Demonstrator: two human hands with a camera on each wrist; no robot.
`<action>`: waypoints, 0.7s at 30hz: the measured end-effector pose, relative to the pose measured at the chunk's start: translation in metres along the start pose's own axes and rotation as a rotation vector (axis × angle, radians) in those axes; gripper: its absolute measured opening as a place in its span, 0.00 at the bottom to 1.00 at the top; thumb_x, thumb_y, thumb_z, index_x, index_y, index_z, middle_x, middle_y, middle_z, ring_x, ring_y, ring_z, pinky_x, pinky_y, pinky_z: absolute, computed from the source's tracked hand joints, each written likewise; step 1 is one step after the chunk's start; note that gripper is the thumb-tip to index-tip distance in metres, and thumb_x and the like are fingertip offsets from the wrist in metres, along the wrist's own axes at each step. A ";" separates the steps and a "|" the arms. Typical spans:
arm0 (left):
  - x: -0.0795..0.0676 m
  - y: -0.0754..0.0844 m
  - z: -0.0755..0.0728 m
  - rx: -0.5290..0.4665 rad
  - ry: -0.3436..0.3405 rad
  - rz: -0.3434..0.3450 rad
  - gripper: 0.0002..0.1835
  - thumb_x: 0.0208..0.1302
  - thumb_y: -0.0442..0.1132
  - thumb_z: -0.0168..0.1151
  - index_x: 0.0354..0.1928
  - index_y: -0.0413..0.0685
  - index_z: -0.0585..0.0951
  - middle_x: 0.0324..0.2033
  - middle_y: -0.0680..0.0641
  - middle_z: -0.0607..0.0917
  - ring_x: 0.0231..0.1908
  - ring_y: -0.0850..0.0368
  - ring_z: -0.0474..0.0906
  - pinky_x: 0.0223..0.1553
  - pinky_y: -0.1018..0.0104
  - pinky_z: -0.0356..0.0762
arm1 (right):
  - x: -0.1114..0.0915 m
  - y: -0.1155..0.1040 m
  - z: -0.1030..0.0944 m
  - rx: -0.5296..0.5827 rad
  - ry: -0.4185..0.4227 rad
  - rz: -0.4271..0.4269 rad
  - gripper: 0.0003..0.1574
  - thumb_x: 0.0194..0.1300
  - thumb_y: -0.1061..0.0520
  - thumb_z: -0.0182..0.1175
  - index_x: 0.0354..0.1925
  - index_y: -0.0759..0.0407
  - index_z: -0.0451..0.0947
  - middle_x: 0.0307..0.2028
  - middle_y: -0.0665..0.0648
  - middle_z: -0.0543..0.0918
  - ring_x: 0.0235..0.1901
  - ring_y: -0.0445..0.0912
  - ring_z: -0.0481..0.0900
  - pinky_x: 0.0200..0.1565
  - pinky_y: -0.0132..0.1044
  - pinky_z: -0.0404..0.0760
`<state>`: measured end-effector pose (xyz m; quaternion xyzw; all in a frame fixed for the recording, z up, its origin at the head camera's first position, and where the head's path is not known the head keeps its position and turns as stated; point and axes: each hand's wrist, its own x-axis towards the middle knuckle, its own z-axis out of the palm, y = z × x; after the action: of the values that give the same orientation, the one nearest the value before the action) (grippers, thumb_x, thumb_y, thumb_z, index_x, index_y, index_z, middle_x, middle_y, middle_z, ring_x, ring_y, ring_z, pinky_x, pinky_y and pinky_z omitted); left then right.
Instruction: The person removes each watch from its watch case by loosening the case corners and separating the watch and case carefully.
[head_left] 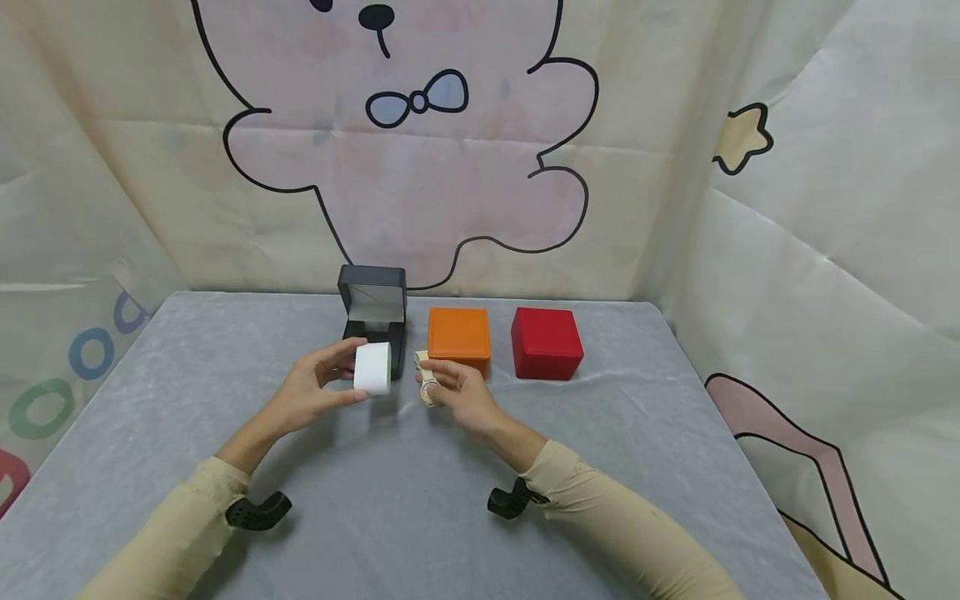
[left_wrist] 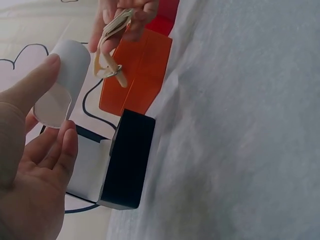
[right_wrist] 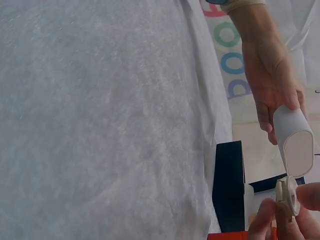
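Note:
My left hand grips a white watch cushion, a rounded roll with flat oval ends, between thumb and fingers. Just right of it, my right hand pinches a wristwatch with a cream strap and a round case. In the left wrist view the watch strap hangs in a loop with its metal buckle visible. Cushion and watch are held apart above the table. Directly behind the cushion stands a black watch box with its lid raised and a grey lining; the cushion partly hides its base.
An orange box stands behind my right hand, and a red box stands to its right, both with lids down. A grey cloth covers the table. A printed curtain hangs along the table's far edge.

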<state>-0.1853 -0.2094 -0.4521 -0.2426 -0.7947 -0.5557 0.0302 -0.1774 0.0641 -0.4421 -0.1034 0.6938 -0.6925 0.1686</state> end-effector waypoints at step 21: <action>0.012 0.003 -0.024 0.032 -0.035 -0.102 0.41 0.58 0.32 0.74 0.73 0.41 0.68 0.64 0.34 0.76 0.50 0.70 0.79 0.53 0.80 0.74 | 0.001 0.002 0.000 -0.176 -0.141 -0.045 0.31 0.67 0.70 0.59 0.68 0.72 0.68 0.61 0.75 0.76 0.38 0.39 0.83 0.44 0.27 0.82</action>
<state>-0.1997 -0.2259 -0.4366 -0.2110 -0.8152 -0.5394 -0.0084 -0.1778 0.0637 -0.4442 -0.1819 0.7359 -0.6234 0.1919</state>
